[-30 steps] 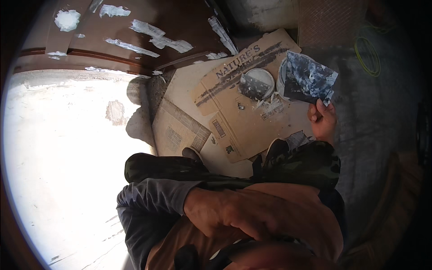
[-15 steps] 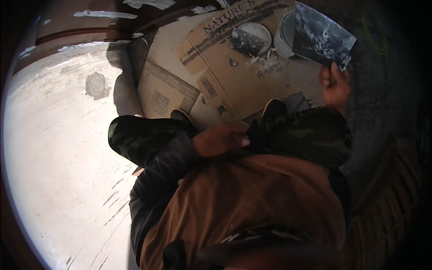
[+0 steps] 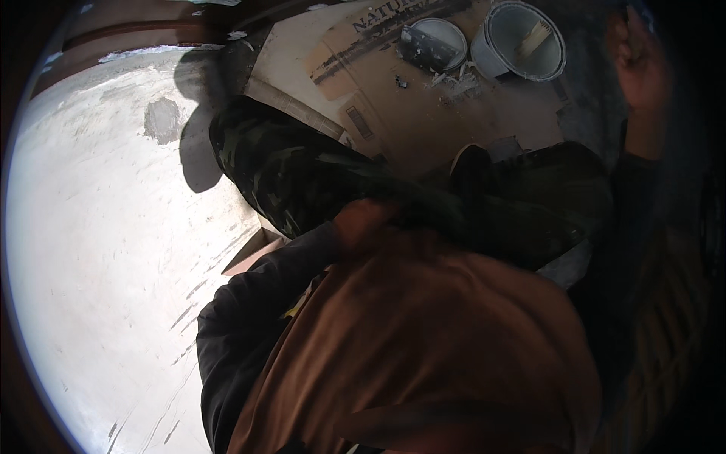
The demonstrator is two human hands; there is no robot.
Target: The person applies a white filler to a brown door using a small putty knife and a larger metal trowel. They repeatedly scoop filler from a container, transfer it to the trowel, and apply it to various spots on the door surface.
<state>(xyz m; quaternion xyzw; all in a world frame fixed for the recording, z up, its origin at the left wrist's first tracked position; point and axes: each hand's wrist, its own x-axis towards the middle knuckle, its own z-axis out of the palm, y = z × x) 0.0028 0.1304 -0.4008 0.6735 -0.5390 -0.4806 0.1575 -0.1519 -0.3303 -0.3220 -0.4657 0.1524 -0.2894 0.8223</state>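
Note:
My right hand (image 3: pixel 641 76) is raised at the far right near the picture's dark rim. Its fingers look curled and closed; whatever they grip is lost in the shadow there. Left of it stands a whitish bucket (image 3: pixel 490 57) with a pale wooden piece (image 3: pixel 535 38) sticking out of it. Beside the bucket sits a smaller round white container or lid (image 3: pixel 448 32), a dark, smeared flat piece (image 3: pixel 418 51) lying across it. My left hand (image 3: pixel 361 221) rests in my lap against the camouflage trousers, with its fingers hidden.
Flattened cardboard (image 3: pixel 423 129) covers the floor ahead, with whitish crumbs (image 3: pixel 457 85) near the bucket. Sunlit pale flooring (image 3: pixel 113 265) with a grey patch (image 3: pixel 162 119) spreads to the left. A dark slatted object (image 3: pixel 658 340) stands at the lower right.
My right hand has moved up and to the right; the dark smeared plate it held is no longer visible, uncovering the bucket. My left hand has drawn back slightly, and my legs have shifted.

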